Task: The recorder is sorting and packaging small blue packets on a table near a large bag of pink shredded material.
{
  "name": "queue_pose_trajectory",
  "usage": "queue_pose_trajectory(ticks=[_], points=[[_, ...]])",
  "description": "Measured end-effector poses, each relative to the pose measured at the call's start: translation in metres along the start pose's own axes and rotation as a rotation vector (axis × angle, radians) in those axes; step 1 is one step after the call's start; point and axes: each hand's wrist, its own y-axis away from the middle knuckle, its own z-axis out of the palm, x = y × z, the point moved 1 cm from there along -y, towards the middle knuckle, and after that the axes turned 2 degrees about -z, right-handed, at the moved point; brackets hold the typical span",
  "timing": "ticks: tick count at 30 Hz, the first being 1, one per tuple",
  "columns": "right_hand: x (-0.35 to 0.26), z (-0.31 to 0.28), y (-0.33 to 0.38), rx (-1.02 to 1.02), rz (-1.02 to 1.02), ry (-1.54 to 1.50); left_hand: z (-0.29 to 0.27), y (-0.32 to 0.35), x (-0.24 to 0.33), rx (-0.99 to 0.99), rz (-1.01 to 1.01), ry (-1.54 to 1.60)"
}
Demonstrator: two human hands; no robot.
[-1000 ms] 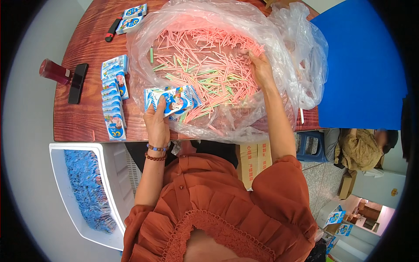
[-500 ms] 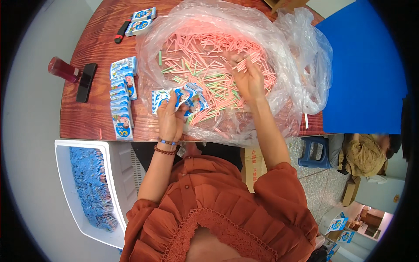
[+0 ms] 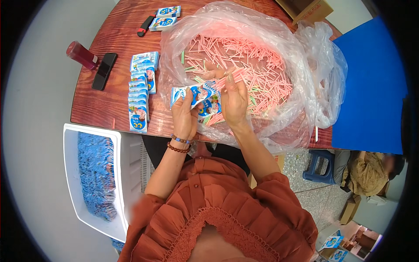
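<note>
Both hands meet over the near edge of the bag. Left hand pinches a fan of blue-and-white packets, thumb on top, fingers curled beneath, the fan spreading rightward and away from the body. Right hand sits just beside it, touching the fan's right end, fingers closed around a small bunch of pink sticks whose tips poke up and to the right past the knuckles. So the sticks lie straight above the packets, long axis running diagonally, away and to the right, with the right hand the nearer one; the packet mouths look turned toward it, though I cannot tell whether any is open.

Behind the hands, the loose heap of pink and green sticks fills the clear bag, well within the right hand's reach. Left of the bag, a row of packets lies flat on the table, apart from the left hand. Beyond those: a phone and a red bottle. A white bin of blue packets stands below the table edge.
</note>
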Motion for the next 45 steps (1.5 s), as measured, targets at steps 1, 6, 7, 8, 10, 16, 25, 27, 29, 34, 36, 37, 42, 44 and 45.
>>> queue_pose_trajectory(ticks=[1,6,7,8,10,16,25,27,29,34,36,37,42,44,45], points=[[0.001,-0.002,-0.001,-0.047,-0.009,0.017,0.002,0.001,0.001,-0.024,-0.014,0.002],[0.004,-0.011,-0.002,-0.081,0.034,-0.037,0.007,0.005,0.003,-0.037,-0.054,0.007],[0.004,-0.013,-0.003,-0.101,0.034,-0.009,0.007,0.006,0.003,-0.035,-0.073,-0.003],[0.004,-0.014,-0.004,-0.120,0.034,0.019,0.008,0.007,0.002,-0.036,-0.074,-0.004],[0.006,-0.008,0.000,-0.095,0.011,0.064,0.009,0.007,0.000,-0.044,-0.099,-0.030],[0.000,-0.001,0.015,0.057,0.096,0.190,0.010,0.007,-0.009,-0.086,-0.152,0.077],[0.002,-0.016,0.005,-0.019,0.052,0.290,0.014,0.003,-0.008,-0.051,-0.150,0.057],[0.002,-0.017,0.001,-0.088,0.022,0.324,0.013,0.001,-0.006,-0.074,-0.149,0.064],[0.009,-0.023,0.001,-0.048,0.119,0.270,0.011,-0.002,-0.006,-0.099,-0.148,0.071],[0.016,-0.021,0.014,-0.065,0.191,0.026,0.002,-0.010,-0.014,-0.128,-0.147,0.167],[0.016,-0.017,0.017,-0.031,0.255,-0.091,0.000,-0.011,-0.017,-0.135,-0.150,0.206],[0.019,-0.019,0.017,-0.035,0.233,-0.052,0.001,-0.011,-0.018,-0.148,-0.157,0.243],[0.031,-0.034,0.013,-0.110,0.161,0.146,0.003,-0.012,-0.020,-0.160,-0.197,0.295],[0.027,-0.030,0.009,-0.098,0.142,-0.038,0.005,-0.014,-0.020,-0.132,-0.200,0.301],[0.028,-0.033,0.008,-0.098,0.138,-0.035,0.007,-0.017,-0.022,-0.137,-0.206,0.329]])
